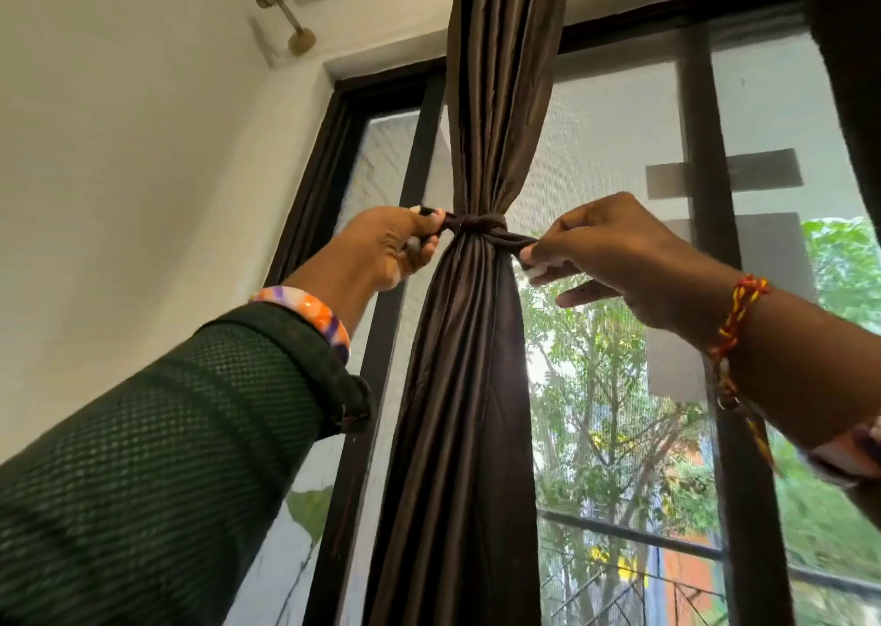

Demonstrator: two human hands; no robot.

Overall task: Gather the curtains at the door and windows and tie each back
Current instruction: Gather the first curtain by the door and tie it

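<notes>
A dark brown curtain hangs gathered in front of the window, cinched at its waist by a brown tie band knotted once around it. My left hand grips the band's left end, fingers curled round it, just left of the curtain. My right hand pinches the band's right end between thumb and fingers, just right of the curtain. Both ends are stretched taut outward. A second dark curtain hangs at the upper right edge, mostly out of view.
The window's dark frame and mesh screen stand behind the curtain, with trees outside. A curtain rod with its bracket is fixed high on the white wall to the left.
</notes>
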